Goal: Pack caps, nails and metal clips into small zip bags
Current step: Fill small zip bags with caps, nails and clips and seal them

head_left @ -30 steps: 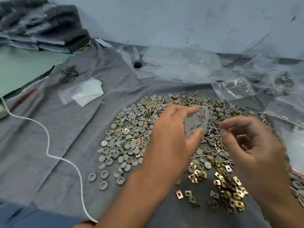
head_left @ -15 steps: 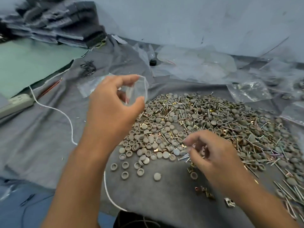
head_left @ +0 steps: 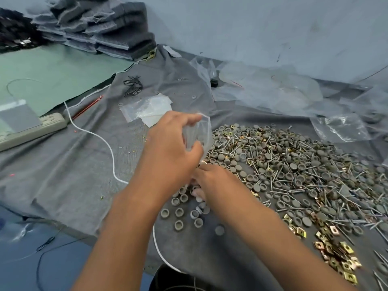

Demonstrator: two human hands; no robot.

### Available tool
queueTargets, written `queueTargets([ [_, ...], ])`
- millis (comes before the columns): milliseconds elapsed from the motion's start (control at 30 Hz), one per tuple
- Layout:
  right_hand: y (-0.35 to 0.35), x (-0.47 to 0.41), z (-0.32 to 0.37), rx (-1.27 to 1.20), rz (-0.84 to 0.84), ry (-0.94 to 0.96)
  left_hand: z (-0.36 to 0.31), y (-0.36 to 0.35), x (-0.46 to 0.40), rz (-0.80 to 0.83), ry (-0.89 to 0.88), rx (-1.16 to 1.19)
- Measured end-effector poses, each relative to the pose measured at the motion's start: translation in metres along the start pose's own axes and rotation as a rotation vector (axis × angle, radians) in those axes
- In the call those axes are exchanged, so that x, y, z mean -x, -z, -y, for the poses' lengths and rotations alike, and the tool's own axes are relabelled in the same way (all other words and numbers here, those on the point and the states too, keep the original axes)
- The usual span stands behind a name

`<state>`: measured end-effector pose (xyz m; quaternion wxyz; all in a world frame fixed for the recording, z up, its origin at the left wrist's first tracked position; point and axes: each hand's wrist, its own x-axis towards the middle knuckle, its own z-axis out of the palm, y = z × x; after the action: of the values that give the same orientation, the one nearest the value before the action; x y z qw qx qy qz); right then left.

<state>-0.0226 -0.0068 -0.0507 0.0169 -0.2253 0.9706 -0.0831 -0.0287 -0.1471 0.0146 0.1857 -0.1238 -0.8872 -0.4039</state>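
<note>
Zip bag (head_left: 199, 133), small and clear, sits at frame centre, pinched between thumb and fingers of the left hand (head_left: 170, 150), mouth turned toward the pile. It hangs above the cloth, just over the near edge of the heap. Whether anything is inside it yet, I cannot tell; the plastic is too glossy.

Right beneath, the right hand (head_left: 212, 181) is down among the loose grey caps (head_left: 179, 213), fingers curled in, their tips partly hidden under the left hand. It looks to be gathering caps, though what it holds, if anything, is not clear.

So the step, by my reading, is collecting caps for this bag. The next move calls for a firm pinch on a few caps, a short lift to the bag's mouth, and the left hand keeping that mouth spread.

Outward now: nails (head_left: 294, 164) and more caps fill the right of the frame, brass-coloured metal clips (head_left: 336, 255) lie at lower right, all on a grey cloth (head_left: 63, 164). Spare bags (head_left: 147, 108) wait just above the hands, and a white cord (head_left: 105, 143) runs across left of centre.
</note>
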Motion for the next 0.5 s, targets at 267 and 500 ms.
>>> queueTargets([
  [267,0.053,0.037,-0.023,-0.985,-0.351,-0.178,-0.003,0.001,0.001,0.108,-0.024,0.016],
  [500,0.093,0.022,-0.010,-1.075,-0.560,-0.009,-0.010,-0.004,0.000,0.163,-0.039,0.009],
])
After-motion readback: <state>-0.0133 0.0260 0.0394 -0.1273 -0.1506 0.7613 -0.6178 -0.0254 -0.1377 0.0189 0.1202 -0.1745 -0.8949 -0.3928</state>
